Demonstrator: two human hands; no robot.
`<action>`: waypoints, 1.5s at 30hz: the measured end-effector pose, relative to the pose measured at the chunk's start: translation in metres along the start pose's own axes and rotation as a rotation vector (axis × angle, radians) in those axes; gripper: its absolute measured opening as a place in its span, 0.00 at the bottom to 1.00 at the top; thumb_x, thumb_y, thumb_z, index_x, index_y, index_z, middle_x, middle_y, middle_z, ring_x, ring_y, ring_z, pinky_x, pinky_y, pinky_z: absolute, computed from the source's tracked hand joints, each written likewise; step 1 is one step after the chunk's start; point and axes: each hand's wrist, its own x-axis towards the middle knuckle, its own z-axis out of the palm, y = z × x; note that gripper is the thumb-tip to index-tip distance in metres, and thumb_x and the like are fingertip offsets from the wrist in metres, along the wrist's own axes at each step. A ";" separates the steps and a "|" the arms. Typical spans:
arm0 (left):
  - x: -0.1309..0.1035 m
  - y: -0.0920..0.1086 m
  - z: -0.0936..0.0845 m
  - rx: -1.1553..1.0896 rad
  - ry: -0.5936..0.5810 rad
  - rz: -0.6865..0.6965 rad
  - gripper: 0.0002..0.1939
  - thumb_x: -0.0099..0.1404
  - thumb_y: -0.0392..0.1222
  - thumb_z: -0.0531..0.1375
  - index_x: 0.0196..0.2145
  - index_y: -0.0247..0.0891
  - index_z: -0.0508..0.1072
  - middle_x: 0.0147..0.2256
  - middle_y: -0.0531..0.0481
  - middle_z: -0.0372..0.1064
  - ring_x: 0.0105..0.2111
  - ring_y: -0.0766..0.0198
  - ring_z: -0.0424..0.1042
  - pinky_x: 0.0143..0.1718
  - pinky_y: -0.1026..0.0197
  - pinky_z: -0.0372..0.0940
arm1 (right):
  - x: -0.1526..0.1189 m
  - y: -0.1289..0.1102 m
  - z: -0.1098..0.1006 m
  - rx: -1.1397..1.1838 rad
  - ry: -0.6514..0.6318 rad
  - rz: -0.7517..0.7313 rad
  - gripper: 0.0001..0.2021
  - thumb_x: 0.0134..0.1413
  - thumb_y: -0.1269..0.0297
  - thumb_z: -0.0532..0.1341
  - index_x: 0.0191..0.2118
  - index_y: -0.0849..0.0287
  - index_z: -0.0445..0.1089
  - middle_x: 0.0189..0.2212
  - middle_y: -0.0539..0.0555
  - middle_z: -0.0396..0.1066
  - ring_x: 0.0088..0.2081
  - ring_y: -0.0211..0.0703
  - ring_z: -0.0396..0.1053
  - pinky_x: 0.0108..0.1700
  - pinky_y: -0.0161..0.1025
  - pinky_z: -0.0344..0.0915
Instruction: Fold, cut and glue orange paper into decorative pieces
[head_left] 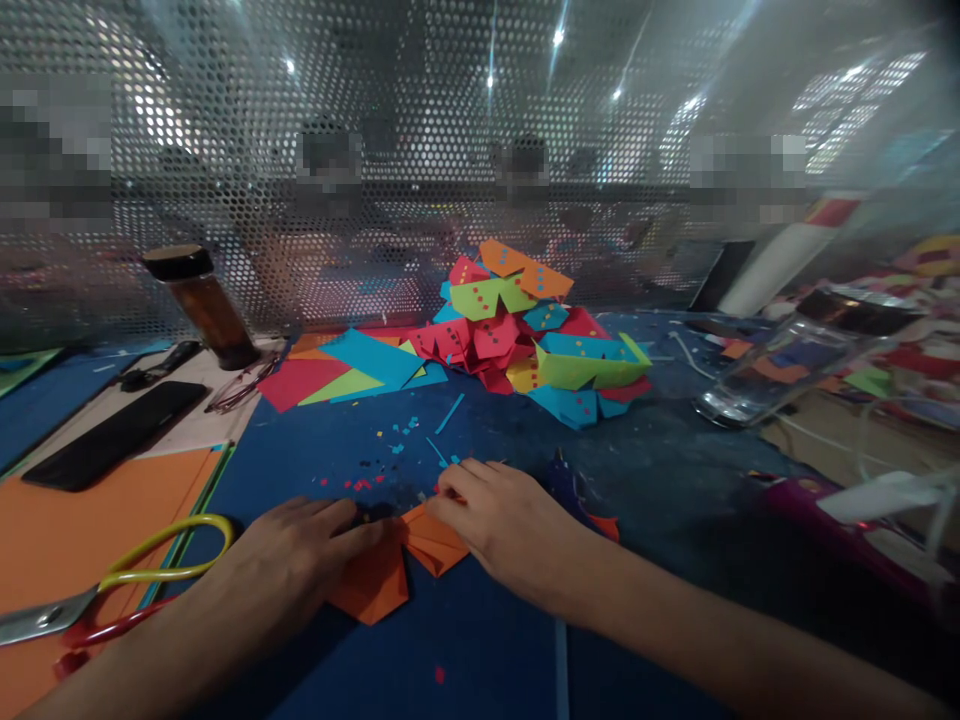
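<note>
A folded orange paper piece (pixel 375 580) lies on the blue table between my two hands, with a notch near its middle. My left hand (pixel 296 550) is closed at its left part, thumb along the upper edge. On the other side, my right hand (pixel 495 520) bends its fingers over the upper right part in a pinch. Both hands hide some of the paper. Small red and blue paper bits (pixel 360 484) are scattered just beyond the fingers. A dark blue item (pixel 568 487), its kind unclear, sits behind my right wrist.
Beyond the hands rises a pile of folded coloured papers (pixel 495 340). Yellow-and-red-handled scissors (pixel 165 575) lie on orange sheets (pixel 45 530) at left, near a black phone (pixel 116 435) and a brown bottle (pixel 214 315). A clear bottle (pixel 780 365) stands right. A perforated metal screen (pixel 420 120) closes the back.
</note>
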 end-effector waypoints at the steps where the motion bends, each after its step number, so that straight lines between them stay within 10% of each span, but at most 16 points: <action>1: -0.002 0.000 0.000 0.004 0.006 0.004 0.26 0.66 0.27 0.49 0.58 0.46 0.67 0.37 0.48 0.73 0.31 0.57 0.74 0.31 0.57 0.65 | 0.000 0.000 0.000 0.001 0.003 -0.003 0.14 0.58 0.79 0.56 0.48 0.61 0.69 0.41 0.56 0.70 0.40 0.46 0.65 0.36 0.41 0.57; 24: -0.032 0.008 -0.006 0.029 0.232 0.024 0.20 0.69 0.28 0.46 0.48 0.41 0.72 0.35 0.48 0.73 0.30 0.60 0.72 0.31 0.59 0.68 | 0.000 0.001 0.000 0.044 0.003 0.009 0.16 0.55 0.81 0.57 0.47 0.60 0.70 0.41 0.56 0.71 0.40 0.45 0.65 0.38 0.41 0.59; 45: 0.003 0.011 -0.017 -0.073 -0.135 -0.069 0.36 0.59 0.22 0.50 0.61 0.49 0.62 0.45 0.48 0.74 0.41 0.56 0.75 0.43 0.52 0.67 | 0.001 -0.002 -0.003 0.001 -0.043 0.015 0.14 0.56 0.80 0.57 0.47 0.61 0.68 0.41 0.56 0.69 0.41 0.48 0.65 0.37 0.43 0.59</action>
